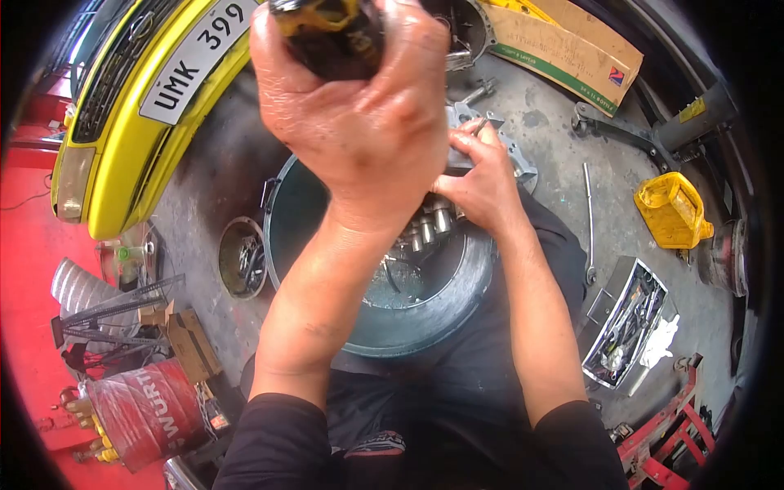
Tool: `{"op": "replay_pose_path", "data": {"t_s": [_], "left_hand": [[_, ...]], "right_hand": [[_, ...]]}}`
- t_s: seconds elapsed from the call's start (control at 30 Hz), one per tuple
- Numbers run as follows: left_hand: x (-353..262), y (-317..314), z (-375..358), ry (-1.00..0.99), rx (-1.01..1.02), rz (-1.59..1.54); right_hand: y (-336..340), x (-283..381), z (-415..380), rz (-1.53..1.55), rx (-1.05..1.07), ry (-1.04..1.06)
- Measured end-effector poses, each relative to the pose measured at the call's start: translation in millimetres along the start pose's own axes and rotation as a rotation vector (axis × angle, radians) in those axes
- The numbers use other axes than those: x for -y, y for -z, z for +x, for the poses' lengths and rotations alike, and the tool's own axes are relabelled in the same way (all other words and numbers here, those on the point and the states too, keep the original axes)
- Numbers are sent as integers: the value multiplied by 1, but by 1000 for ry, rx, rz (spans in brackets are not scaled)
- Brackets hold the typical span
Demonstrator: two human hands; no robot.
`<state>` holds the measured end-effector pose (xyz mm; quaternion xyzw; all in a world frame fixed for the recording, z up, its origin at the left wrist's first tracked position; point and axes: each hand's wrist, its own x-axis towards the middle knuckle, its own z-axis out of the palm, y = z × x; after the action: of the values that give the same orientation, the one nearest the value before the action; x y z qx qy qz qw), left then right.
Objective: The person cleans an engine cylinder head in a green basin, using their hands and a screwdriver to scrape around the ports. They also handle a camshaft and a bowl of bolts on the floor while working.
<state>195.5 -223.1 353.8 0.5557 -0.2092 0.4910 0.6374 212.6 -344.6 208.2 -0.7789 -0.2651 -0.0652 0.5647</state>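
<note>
My left hand (351,122) is raised close to the camera, its fingers wrapped round a black-and-yellow object (331,33). That object is cut off by the top edge, so its kind does not show. Lower and to the right, my right hand (486,180) is closed at a grey metal engine part (523,159), with a thin metal rod (480,126) between thumb and fingers. Several shiny metal cylinders (429,229) sit in a row below it. The round grey-green tub (392,339) stands beneath; my left arm hides part of it and of the engine part.
A yellow car bumper (155,155) is at upper left. A bowl of small metal parts (242,257) stands left of the tub. Rightward lie a long ratchet (589,220), a yellow jug (674,212) and a toolbox (625,322). A cardboard box (563,53) and lift arm (621,135) are behind.
</note>
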Motion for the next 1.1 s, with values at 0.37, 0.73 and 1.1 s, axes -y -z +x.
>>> {"op": "replay_pose_path", "data": {"t_s": [0.37,0.73,1.1], "left_hand": [[-19,-7,-9,198,8,226],[-15,-14,-14,40,28,197],[-2,20,-35,62,-55,96]], "right_hand": [[-2,-2,-2,17,-28,-18],[-5,-5,-1,31,-26,-27],[-2,-3,-2,-5,-12,7]]}}
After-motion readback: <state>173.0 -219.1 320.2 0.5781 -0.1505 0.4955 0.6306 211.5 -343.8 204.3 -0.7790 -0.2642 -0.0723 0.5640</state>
